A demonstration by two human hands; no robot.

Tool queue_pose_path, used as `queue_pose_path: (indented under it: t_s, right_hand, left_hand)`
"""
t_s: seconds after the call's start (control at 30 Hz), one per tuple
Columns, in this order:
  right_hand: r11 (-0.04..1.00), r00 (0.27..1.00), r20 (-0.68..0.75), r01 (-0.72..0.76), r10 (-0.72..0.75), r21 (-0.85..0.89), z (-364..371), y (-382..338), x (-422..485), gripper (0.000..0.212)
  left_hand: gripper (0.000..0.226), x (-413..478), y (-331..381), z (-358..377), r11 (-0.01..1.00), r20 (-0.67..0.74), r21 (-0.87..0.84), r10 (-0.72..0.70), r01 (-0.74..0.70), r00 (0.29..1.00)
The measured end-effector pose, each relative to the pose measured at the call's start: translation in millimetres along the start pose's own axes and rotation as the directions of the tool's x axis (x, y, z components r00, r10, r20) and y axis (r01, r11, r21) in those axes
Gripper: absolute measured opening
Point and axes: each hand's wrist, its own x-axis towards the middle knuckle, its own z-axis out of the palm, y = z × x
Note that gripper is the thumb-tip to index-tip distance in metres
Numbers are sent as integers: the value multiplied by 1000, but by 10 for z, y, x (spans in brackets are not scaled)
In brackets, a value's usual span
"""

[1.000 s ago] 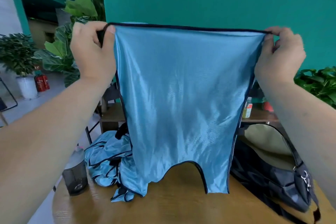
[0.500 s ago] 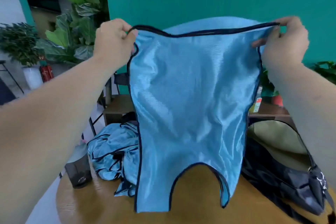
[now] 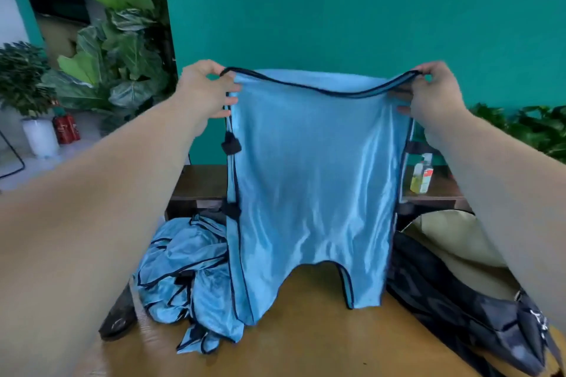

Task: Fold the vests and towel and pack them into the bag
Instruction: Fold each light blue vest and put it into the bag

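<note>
Holding a shiny light-blue vest [image 3: 312, 180] up at arm's length, a person grips its dark-trimmed top edge with both bare hands. The left hand [image 3: 203, 95] is closed on one top corner, fingers curled over the trim, and the right hand [image 3: 435, 95] is closed on the other corner in the same way, so the edge sags slightly between them. The vest hangs straight down below the hands, front facing the viewer, with an arched cut-out at its bottom hem; its lower ends reach the wooden table [image 3: 306, 346]. Down the side beneath the left hand runs a dark-edged strap with two small dark tabs. Below the left forearm, a crumpled heap of more blue vests [image 3: 183, 278] lies on the table, touching the hanging vest's lower corner. Under that forearm, beside the heap, stands a dark cup [image 3: 118, 315], partly hidden. Below the right forearm sits an open dark bag [image 3: 453, 300], its pale lining showing at the mouth, just beside the hanging vest. Beyond the hands is a teal wall; a small bottle [image 3: 422, 174] stands on a low shelf below the right hand.
</note>
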Motion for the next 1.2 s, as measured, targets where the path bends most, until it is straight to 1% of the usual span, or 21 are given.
queue_pose_path:
  t_s: [0.07,0.2,0.33,0.4,0.47,0.53,0.6,0.63,0.73,0.77,0.83,0.87,0.9,0.93,0.97,1.0,1.07,1.13,1.2]
  right_hand:
    - [999,1000,-20,16,-15,41,34,-45,90,23]
    - [990,993,-99,80,-69,117,74,-199,176,19]
    - [969,966,-229,163,-118,185,22,-185,147,17]
    - [965,951,-286,174,-115,194,-12,1,52,19]
    - [977,927,-355,173,-119,122,-8,260,-164,21]
    - [988,907,-405,149,-117,47,40,418,-599,21]
    - [989,905,-416,131,-94,61,97,599,-1083,17]
    - [993,901,-425,113,-87,36,119,709,-1300,16]
    - [998,913,-408,-2,-22,-58,92,1082,-1930,17]
    - [993,914,-405,-17,-32,-115,56,1232,-2082,17]
    - [956,912,-383,35,-150,-293,-48,1505,-2379,17]
    - [927,914,-341,86,-219,-365,-125,1628,-2535,17]
    - [908,922,-281,142,-267,-395,-197,1725,-2651,17]
    - [910,941,-218,162,-259,-383,-274,1805,-2761,17]
    - [930,964,-171,134,-202,-343,-344,1847,-2862,19]
    - [951,982,-148,68,-118,-303,-403,1883,-2943,19]
    - [957,989,-146,-46,4,-288,-508,1943,-3071,18]
    - [942,985,-168,-86,32,-325,-621,2020,-3194,16]
    - [930,979,-199,-111,42,-351,-737,2082,-3321,17]
  left_hand:
    - [8,98,47,113,997,-31,-47,54,-56,998]
    - [13,256,169,246,974,-122,-114,183,-197,975]
    - [10,94,193,305,933,-196,-160,291,-323,936]
    - [11,-82,71,336,928,-207,-153,306,-340,929]
    - [11,-300,-132,376,929,-229,-138,308,-344,923]
    - [12,-593,-400,444,937,-235,-122,294,-328,926]
    - [14,-983,-707,511,951,-218,-86,272,-296,937]
    - [15,-1183,-856,538,958,-215,-63,259,-279,942]
    - [16,-1839,-1273,557,974,-215,52,225,-219,950]
    - [16,-2053,-1389,551,974,-213,102,220,-202,952]
    - [13,-2428,-1601,515,967,-200,181,216,-180,956]
    - [11,-2592,-1723,483,960,-185,219,215,-173,959]
    - [10,-2712,-1829,454,948,-167,267,223,-173,960]
    - [11,-2812,-1954,426,928,-139,326,237,-182,961]
    - [12,-2904,-2058,397,904,-110,379,258,-199,960]
    - [13,-2982,-2146,370,890,-89,405,264,-207,960]
    - [14,-3131,-2217,310,905,-46,386,210,-177,977]
    - [16,-3271,-2260,240,938,-3,327,120,-113,993]
    - [15,-3402,-2302,150,949,19,307,69,-71,997]
